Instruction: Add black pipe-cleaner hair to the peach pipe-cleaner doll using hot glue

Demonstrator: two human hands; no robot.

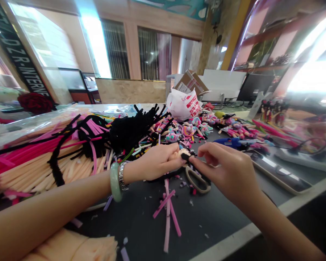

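My left hand (153, 162), wearing a jade bangle (115, 182) and a metal wristband (122, 176), pinches a small peach fuzzy piece (182, 153) made of pipe cleaner. A short black pipe cleaner end (185, 157) sticks out from it. At that black end are the fingertips of my right hand (229, 168), its other fingers curled; exactly how they grip is partly hidden. Below the hands lies a pair of scissors with a beige loop handle (206, 190), its blades out of sight. Pink pipe cleaner strips (175, 220) lie crossed on the dark tabletop (141, 224).
Bundles of peach pipe cleaners (29, 176) and black ones (132, 127) cover the left. Small colourful pipe cleaner figures (188, 129) pile up behind my hands, before a white plastic bag (182, 105). To the right are a blue-handled tool (227, 142) and a phone (279, 170).
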